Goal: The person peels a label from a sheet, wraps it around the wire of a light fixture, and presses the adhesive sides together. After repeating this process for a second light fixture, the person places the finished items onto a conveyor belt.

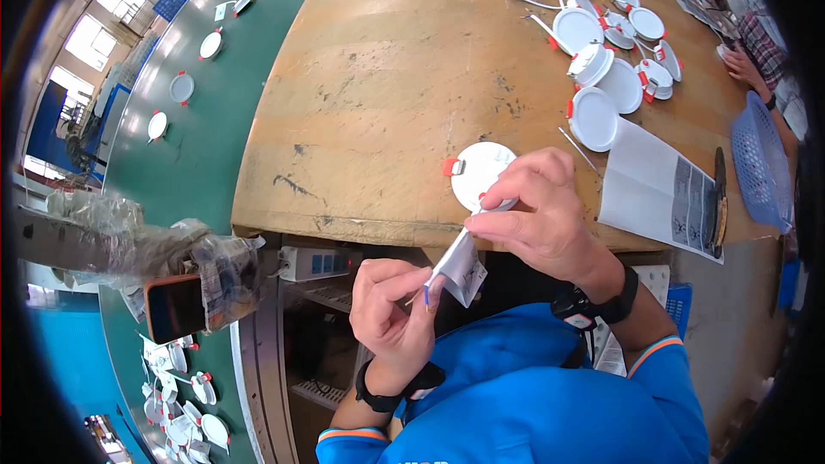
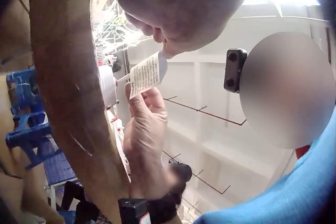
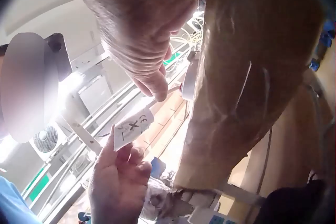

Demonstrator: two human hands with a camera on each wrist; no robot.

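Note:
A silvery-white label hangs in front of the wooden table's near edge, held between both hands. My right hand pinches its upper end. My left hand pinches its lower end, where a thin blue and yellow bit shows. The left wrist view shows the label's printed text, with the left fingertips on it. In the right wrist view the label bears CE marks above the left hand. A round white downlight with a red clip lies on the table just behind the right hand.
Several white downlights are heaped at the table's far right, beside a printed sheet and a blue basket. Another person's hands rest there. A power strip sits under the table. A green belt runs along the left.

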